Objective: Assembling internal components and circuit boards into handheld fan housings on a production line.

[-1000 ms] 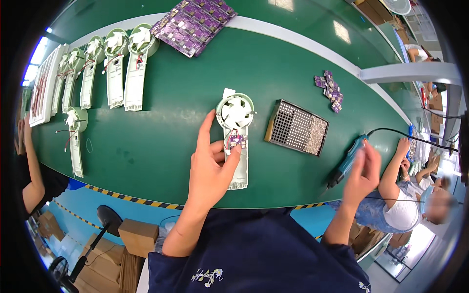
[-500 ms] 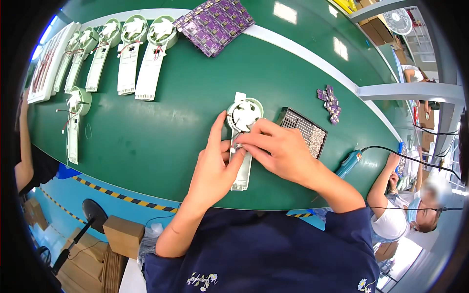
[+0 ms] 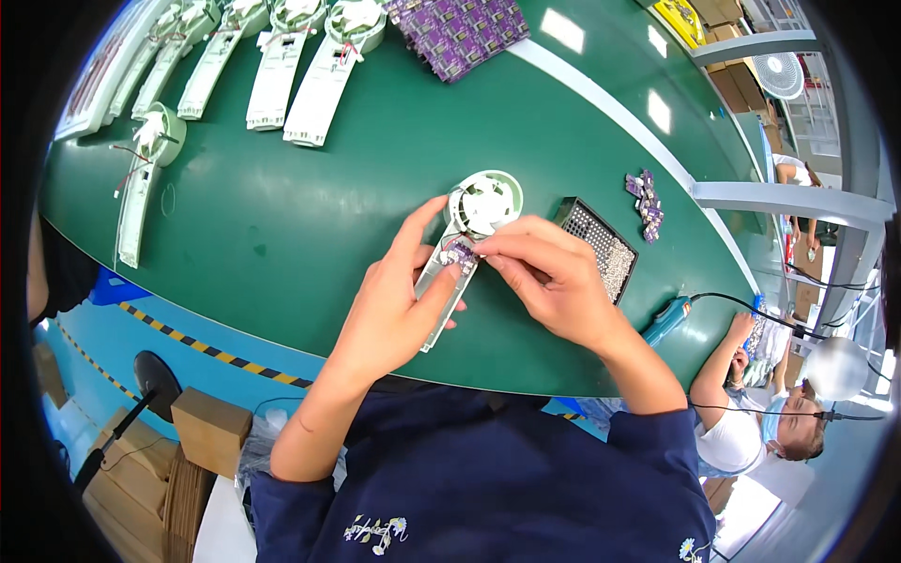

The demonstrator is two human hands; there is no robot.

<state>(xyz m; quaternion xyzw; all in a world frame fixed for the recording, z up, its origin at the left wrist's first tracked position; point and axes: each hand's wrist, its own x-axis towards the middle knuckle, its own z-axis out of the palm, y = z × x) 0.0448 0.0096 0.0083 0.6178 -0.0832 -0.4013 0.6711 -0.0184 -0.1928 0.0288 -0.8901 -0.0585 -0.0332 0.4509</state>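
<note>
A pale green handheld fan housing [image 3: 487, 204], its white blades showing in the round head, lies tilted in my left hand [image 3: 385, 305]. My left fingers wrap around its handle, and the thumb presses on a small purple circuit board [image 3: 457, 253] in the handle's upper part. My right hand [image 3: 558, 281] is closed in a pinch at the right edge of that board. Whatever sits between its fingertips is too small or hidden to make out.
Right of my hands are a black tray [image 3: 601, 249] of small metal parts, a pile of small purple boards [image 3: 646, 205] and a teal electric screwdriver [image 3: 668, 321]. More fan housings [image 3: 324, 94] and purple board panels [image 3: 460, 33] lie farther off. A co-worker [image 3: 741, 427] sits at right.
My view has shifted, so the table's far items sit higher. The held fan handle is more tilted, and the purple board in it now shows more plainly. My right hand still pinches beside it.
</note>
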